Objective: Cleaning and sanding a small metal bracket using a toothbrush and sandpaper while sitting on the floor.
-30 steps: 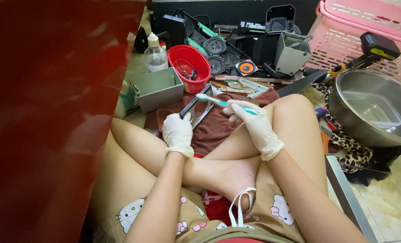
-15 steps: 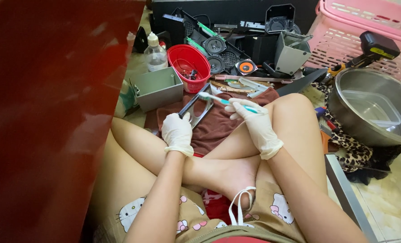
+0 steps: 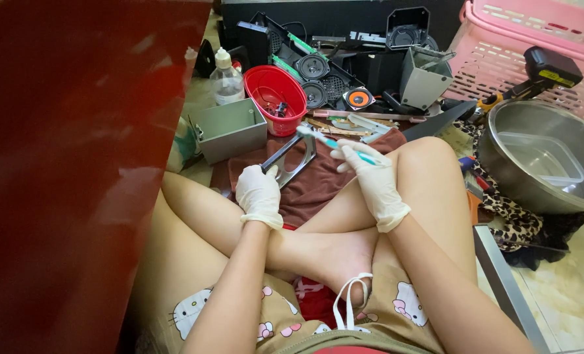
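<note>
I sit cross-legged on the floor, both hands in white gloves. My left hand (image 3: pixel 259 191) grips a grey metal bracket (image 3: pixel 293 159), holding it tilted over a dark red cloth (image 3: pixel 318 183) spread in front of my legs. My right hand (image 3: pixel 369 178) holds a light blue and white toothbrush (image 3: pixel 331 141), its head pointing left and touching the upper end of the bracket.
Behind the cloth stand a grey metal box (image 3: pixel 229 129), a red basket (image 3: pixel 277 97) of small parts, a clear bottle (image 3: pixel 226 78) and dismantled speaker parts (image 3: pixel 324 82). A steel bowl (image 3: pixel 541 157), a pink basket (image 3: pixel 534 46) and a cordless drill (image 3: pixel 534 75) are at right. A dark red panel (image 3: pixel 75 164) fills the left.
My right hand has shifted the toothbrush a little along the bracket's top end; the left hand keeps the bracket in nearly the same place.
</note>
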